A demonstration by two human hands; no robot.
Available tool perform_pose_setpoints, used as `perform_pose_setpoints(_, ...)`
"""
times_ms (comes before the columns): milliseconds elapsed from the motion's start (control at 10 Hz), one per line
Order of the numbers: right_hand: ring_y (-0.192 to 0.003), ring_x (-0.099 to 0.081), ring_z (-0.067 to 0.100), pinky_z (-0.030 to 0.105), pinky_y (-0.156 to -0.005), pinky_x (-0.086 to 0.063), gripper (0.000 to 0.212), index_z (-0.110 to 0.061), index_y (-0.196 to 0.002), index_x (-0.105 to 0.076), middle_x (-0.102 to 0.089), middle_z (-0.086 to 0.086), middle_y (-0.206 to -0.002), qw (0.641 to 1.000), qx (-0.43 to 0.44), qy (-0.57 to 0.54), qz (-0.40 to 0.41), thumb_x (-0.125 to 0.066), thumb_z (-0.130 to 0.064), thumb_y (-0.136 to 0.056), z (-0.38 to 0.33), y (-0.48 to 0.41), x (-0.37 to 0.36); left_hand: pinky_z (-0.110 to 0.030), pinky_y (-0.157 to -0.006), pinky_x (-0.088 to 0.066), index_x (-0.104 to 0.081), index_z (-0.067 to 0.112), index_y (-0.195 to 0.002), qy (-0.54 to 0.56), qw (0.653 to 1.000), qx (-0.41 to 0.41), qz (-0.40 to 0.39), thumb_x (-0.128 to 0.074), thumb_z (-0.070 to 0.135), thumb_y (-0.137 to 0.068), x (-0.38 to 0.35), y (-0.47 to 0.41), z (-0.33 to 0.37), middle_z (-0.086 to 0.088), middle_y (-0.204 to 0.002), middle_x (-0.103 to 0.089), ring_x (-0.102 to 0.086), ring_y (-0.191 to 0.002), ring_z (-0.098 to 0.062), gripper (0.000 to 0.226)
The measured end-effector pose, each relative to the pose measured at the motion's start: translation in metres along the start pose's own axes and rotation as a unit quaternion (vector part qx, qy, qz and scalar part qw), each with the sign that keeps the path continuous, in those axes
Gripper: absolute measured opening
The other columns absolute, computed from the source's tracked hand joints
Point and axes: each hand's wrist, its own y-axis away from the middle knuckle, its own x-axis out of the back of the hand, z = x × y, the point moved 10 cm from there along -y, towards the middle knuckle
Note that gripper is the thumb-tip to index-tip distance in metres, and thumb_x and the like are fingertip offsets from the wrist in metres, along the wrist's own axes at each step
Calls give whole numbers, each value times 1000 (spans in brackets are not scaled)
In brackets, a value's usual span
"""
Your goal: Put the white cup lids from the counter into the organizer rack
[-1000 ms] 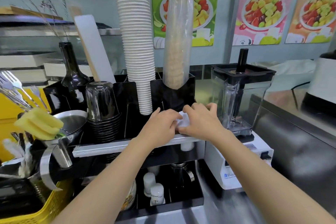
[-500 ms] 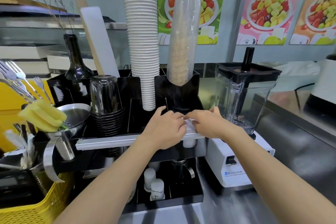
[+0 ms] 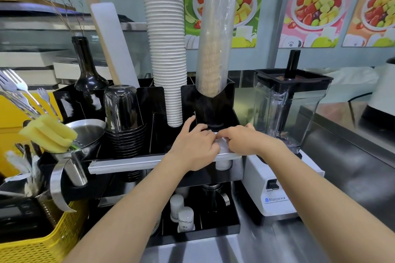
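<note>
Both my hands meet over the front right compartment of the black organizer rack (image 3: 154, 100). My left hand (image 3: 194, 145) and my right hand (image 3: 243, 141) press together on a stack of white cup lids (image 3: 221, 142), of which only a small white patch shows between the fingers. Below the silver front rail (image 3: 128, 164), more of the white stack (image 3: 223, 164) shows through the rack's front. The hands hide most of the lids.
In the rack stand a tall stack of white paper cups (image 3: 166, 49), a plastic sleeve of cups (image 3: 215, 38), upturned black cups (image 3: 123, 111) and a dark bottle (image 3: 87, 72). A blender (image 3: 288, 113) stands right beside my right hand. A yellow basket (image 3: 32, 241) with utensils is at left.
Both hands with the lids have lowered into the rack's front right compartment, closer to the silver rail. The camera has shifted slightly; nothing else moved.
</note>
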Motion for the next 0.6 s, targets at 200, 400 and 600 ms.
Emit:
perform_pose_setpoints(200,-74,-42,19,37,-86,-24,64,-29,-124,-49,-43,-6,-64,1000,12,-1,29,-27,7,-76,-1,1,1,-42,-116,-5,-59,7,-96,-49,997,0,60,-1,39,-76,11,5,3,-5,-95,-63,-45,-109,-20,68)
perform_pose_setpoints(400,-62,-37,7,35,-89,-24,59,-26,-116,-57,-41,-12,-61,998,9,-15,54,-27,7,-78,2,4,1,-40,-113,-3,-59,8,-91,-55,996,-4,67,-3,38,-77,10,6,4,-4,-89,-67,-47,-107,-20,65)
perform_pose_setpoints(600,-62,-38,4,33,-83,-20,56,-26,-120,-56,-42,-14,-63,998,-29,-46,42,-27,4,-82,7,4,1,-36,-106,-8,-65,9,-90,-51,996,-5,79,-13,38,-83,11,4,2,-4,-90,-70,-53,-104,-23,60)
